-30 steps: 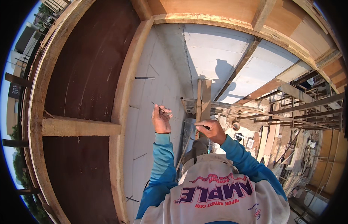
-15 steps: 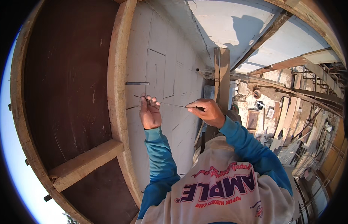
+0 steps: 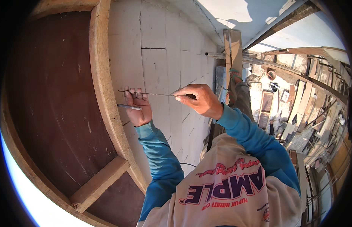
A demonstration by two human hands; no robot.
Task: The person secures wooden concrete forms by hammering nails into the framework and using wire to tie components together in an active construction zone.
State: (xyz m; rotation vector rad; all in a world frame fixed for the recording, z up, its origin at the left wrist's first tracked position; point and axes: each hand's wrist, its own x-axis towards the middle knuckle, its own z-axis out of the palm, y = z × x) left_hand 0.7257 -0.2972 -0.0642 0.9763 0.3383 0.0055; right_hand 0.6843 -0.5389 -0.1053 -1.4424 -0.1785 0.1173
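A thin dark wire [image 3: 157, 94] stretches nearly level in front of the block wall. At its right end my right hand [image 3: 202, 99] pinches it between thumb and fingertips. My left hand [image 3: 140, 109], palm turned up, has its fingers curled at the wire's other end, and a short bent tip sticks out past the thumb. A grey metal rod [image 3: 130, 107] juts from the wooden beam [image 3: 102, 68] and crosses in front of the left palm; whether they touch I cannot tell.
A brown panel [image 3: 51, 83] framed in timber fills the left side. The pale block wall [image 3: 155, 64] stands behind my hands. Upright-looking planks [image 3: 235, 45] and my sandalled foot [image 3: 235, 75] show beyond. Far below right, the ground holds scattered boards [image 3: 299, 100] and a bucket [image 3: 283, 125].
My view has shifted. Both hands have moved left with the wire, nearer the beam, and the left hand is now behind the metal rod instead of below it.
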